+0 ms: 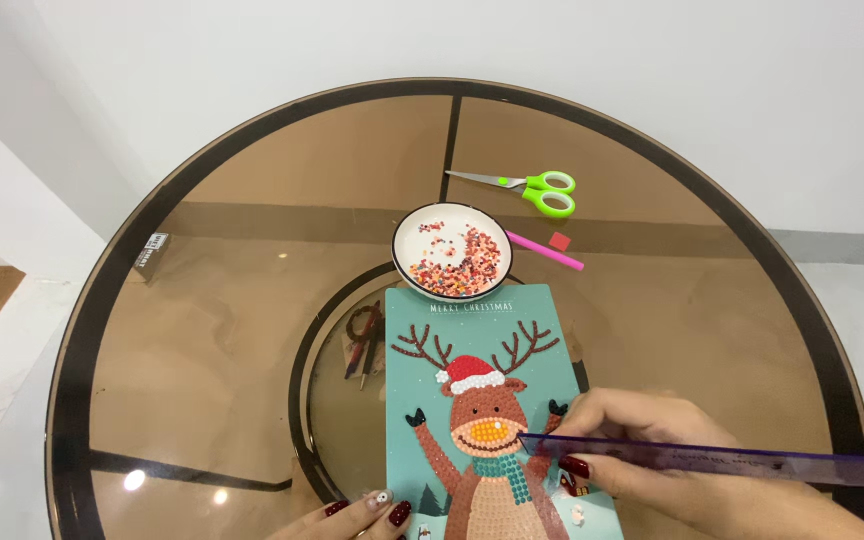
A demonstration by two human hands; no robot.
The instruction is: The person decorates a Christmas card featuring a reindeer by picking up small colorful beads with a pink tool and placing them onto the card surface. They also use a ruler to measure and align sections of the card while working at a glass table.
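A teal card (422, 380) with a bead-covered reindeer picture lies at the near edge of a round glass table (252, 300). My right hand (652, 450) rests on the card's right side and pinches a long clear purple ruler (752, 460), whose tip touches the reindeer's orange nose. My left hand (367, 515) shows only its fingertips with dark red nails; they press on the card's lower left corner.
A white bowl (452, 250) holding several small coloured beads stands just beyond the card. A pink pen (544, 251) and a small red square (560, 241) lie right of it. Green-handled scissors (527, 187) lie farther back. A small box (152, 252) sits at the left rim.
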